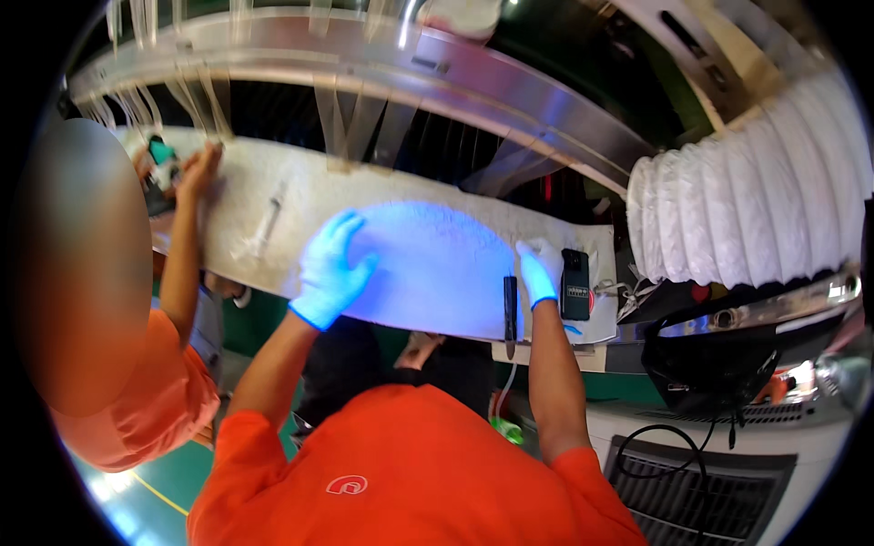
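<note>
Slim black tool (pixel 510 308) right of frame centre, just left of right gloved hand (pixel 542 267), long axis running up and down; far nearer there than to left gloved hand (pixel 331 275).
Left fingers loosely spread, thumb apart, nothing visibly held; right fingers bent, cannot tell whether grasping anything. Tool's lower tip blurred at the near edge of the white work surface (pixel 428 273); undersides of both gloves hidden.

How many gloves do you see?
2: one on the person's left hand, at the left of the blue-lit patch, and one on the right hand, beside the black phone.
</note>
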Available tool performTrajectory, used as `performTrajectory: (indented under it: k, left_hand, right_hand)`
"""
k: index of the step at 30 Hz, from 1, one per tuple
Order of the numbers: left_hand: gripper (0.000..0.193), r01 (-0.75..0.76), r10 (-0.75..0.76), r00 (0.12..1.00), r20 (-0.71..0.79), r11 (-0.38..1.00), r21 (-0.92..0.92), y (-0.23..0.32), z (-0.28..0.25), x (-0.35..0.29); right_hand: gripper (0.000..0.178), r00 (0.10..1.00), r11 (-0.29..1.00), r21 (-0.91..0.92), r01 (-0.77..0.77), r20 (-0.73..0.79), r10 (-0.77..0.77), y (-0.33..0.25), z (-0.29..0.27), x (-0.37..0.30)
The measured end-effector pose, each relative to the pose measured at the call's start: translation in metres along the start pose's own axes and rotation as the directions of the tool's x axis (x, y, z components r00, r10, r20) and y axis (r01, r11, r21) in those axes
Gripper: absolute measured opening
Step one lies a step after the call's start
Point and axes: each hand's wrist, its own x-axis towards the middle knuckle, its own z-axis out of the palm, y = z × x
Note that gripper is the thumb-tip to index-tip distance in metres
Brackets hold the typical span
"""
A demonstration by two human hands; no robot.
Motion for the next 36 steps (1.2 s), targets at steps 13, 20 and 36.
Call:
performTrajectory:
  k: [13,20,36]
  left_hand:
    - [0.042,0.226,-0.230,0.973,0.025,0.970,0.093,-0.042,-0.021,-0.030]
    - [0.052,0.280,-0.273,0.953,0.130,0.959,-0.042,-0.053,-0.028,-0.040]
    - [0.053,0.176,-0.180,0.967,0.179,0.984,0.038,-0.056,-0.027,-0.037]
  right_hand:
    - [0.044,0.996,0.436,-0.895,-0.093,-0.084,0.042,0.033,-0.099,0.235]
    - [0.053,0.999,0.997,-0.080,0.001,0.052,0.004,0.146,-0.150,0.334]
    - [0.056,0.856,0.785,-0.351,0.510,0.121,-0.502,-0.124,0.093,0.165]
